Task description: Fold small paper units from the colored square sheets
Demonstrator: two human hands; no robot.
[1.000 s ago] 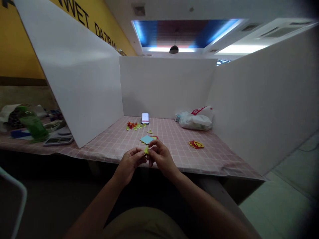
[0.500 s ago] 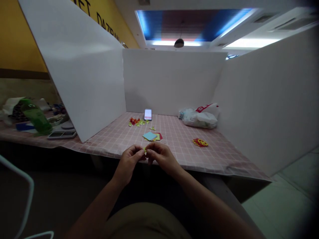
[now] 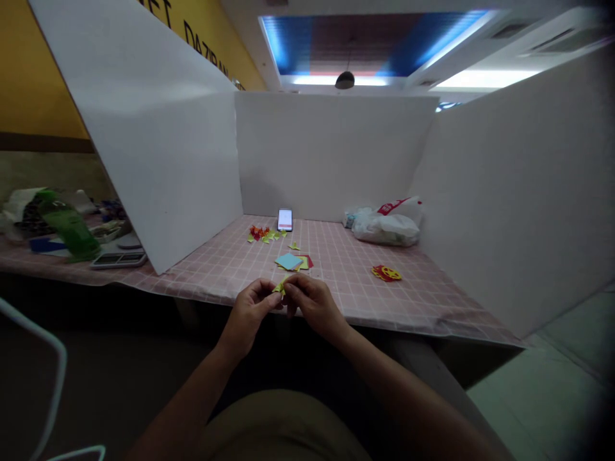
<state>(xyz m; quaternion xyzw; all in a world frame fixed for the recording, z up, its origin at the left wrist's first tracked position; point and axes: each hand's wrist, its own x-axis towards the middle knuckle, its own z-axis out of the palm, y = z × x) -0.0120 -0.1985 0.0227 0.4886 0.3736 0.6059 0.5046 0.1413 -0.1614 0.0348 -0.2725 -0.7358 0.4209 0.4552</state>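
Note:
Between my two hands, at the table's front edge, is a small piece of folded yellow paper [image 3: 280, 287]. My left hand [image 3: 252, 310] pinches its left side with thumb and fingers. On the other side, my right hand [image 3: 312, 301] grips it between thumb and forefinger; the fingertips cover part of it. Just beyond my hands lies a stack of square paper sheets [image 3: 289, 261], light blue on top with yellow and red corners showing beneath. One folded yellow paper shape [image 3: 294, 246] rests behind the stack. Farther back sits a cluster of small red and yellow folded papers [image 3: 262, 234].
A phone [image 3: 285, 219] with a lit screen stands at the back. White plastic bags [image 3: 387, 227] lie at the back right. Red and yellow cut-out shapes [image 3: 386, 273] lie to the right. White panels [image 3: 336, 153] enclose the pink checked table [image 3: 336, 250]. Left outside are a green bottle [image 3: 70, 227] and scale [image 3: 118, 258].
More of the yellow paper shows between my fingertips, and it looks wider and turned. My right fingers have shifted slightly on it; both hands stay in nearly the same place.

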